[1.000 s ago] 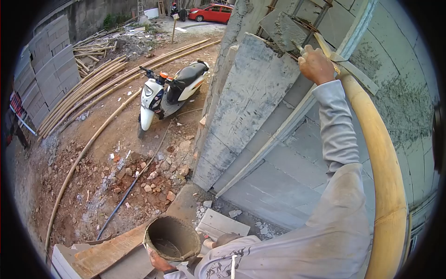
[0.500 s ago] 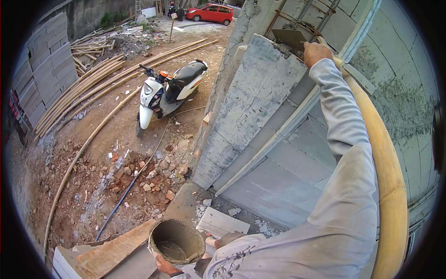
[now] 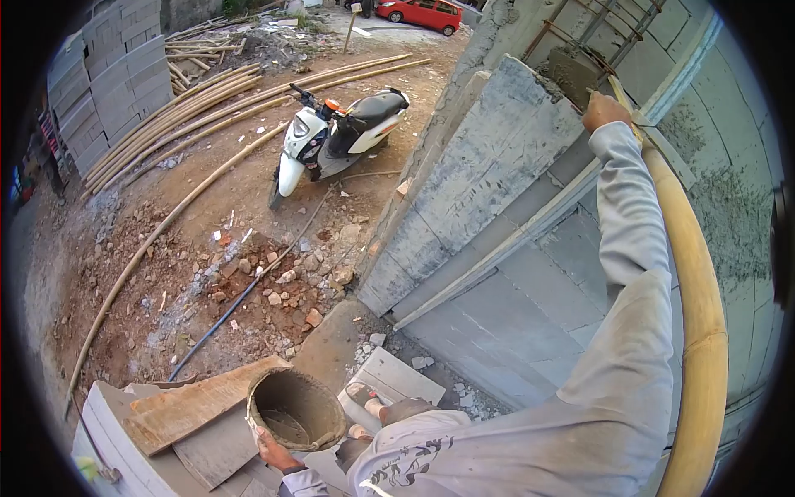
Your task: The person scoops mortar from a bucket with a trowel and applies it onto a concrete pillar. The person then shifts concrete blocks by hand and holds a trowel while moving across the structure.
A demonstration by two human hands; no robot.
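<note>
My left hand (image 3: 276,452) is closed on the rim of a mortar-caked bucket (image 3: 267,403), low in the view. The bucket tilts so its inside shows, with some wet grey mortar (image 3: 290,427) at the bottom. Up at the right, my right hand (image 3: 606,112) is wrapped round the handle of a trowel, which is hidden in the fist. The trowel's flat blade (image 3: 571,77) lies at the upper end of a grey, stained formwork board (image 3: 480,166), near rough mortar and rebar (image 3: 617,33).
A thick bamboo pole (image 3: 696,331) curves close along my right arm. Block wall (image 3: 530,306) stands behind it. Below are my sandalled foot (image 3: 362,396), blocks and a wooden plank (image 3: 203,406). Rubble, a scooter (image 3: 339,141), bamboo poles (image 3: 190,124) and stacked blocks (image 3: 112,79) lie beyond.
The view has shifted, so the scene sits further right and lower left parts show more. The bucket has swung slightly left and up with my left hand. My right hand still grips the trowel.
</note>
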